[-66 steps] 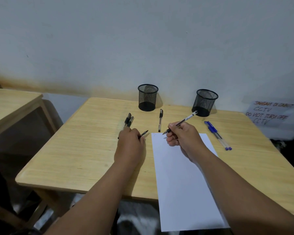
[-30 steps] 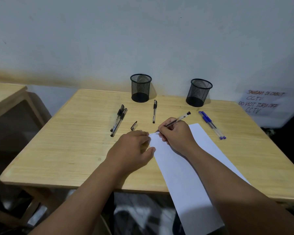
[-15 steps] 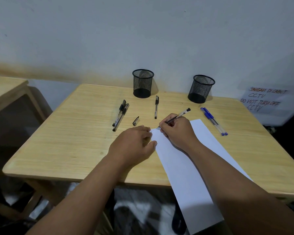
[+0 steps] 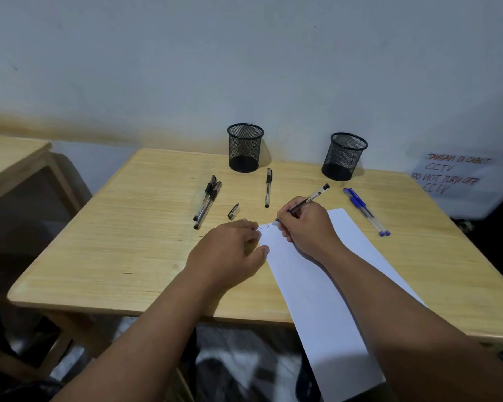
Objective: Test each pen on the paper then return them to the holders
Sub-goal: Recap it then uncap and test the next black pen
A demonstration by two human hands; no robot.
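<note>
My right hand [image 4: 307, 227] grips a black pen [image 4: 312, 198] with its tip on the top left corner of the white paper [image 4: 317, 285], where a faint scribble shows. My left hand [image 4: 230, 250] lies flat on the paper's left edge, fingers spread. The pen's black cap [image 4: 233, 211] lies loose on the table. Two black pens [image 4: 207, 201] lie side by side at the left, and a third black pen [image 4: 268, 187] lies near the middle. Two blue pens [image 4: 366, 211] lie at the right. Two black mesh holders, left holder [image 4: 245, 147] and right holder [image 4: 344, 156], stand at the back, with no pens seen in them.
The wooden table [image 4: 128, 242] stands against a white wall. The paper hangs over the table's near edge. A second wooden table [image 4: 9, 152] is at the left. A handwritten CCTV notice [image 4: 453, 174] hangs low at the right.
The left hand let go of the cap, which now lies on the table, and moved onto the paper's edge. The paper turned slightly. The right hand brought the pen tip down and made a scribble.
</note>
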